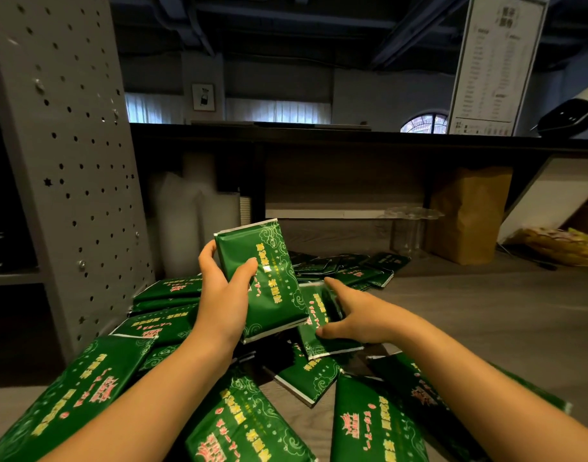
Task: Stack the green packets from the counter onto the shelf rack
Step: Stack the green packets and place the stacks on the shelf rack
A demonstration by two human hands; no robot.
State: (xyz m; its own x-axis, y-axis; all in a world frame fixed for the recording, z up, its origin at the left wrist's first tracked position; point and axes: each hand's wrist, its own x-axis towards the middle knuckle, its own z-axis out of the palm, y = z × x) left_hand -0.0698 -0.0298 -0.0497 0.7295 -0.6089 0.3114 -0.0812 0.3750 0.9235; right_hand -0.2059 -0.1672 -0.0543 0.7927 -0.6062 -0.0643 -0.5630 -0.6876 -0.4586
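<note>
Left hand (224,295) grips one packet (269,288) by its left long edge, with the thumb across the printed front and the fingers curled behind. This packet is lifted above the pile, standing on end and leaning a bit left. Right hand (362,315) pinches a second packet (311,311) just below and right of the first, with fingers over its far side and thumb on the near side. It sits low at the pile, and I can't tell if it's clear of it. The two held packets overlap at a corner. The pile (79,385) of green packets lies loose on my worktop (486,315), around both forearms, with a few flat ones farther back. The rack (72,161), with its grey perforated side panel, stands at the left beside the pile. A brown bag (466,215) and a clear cup (409,228) stand at the back right.
</note>
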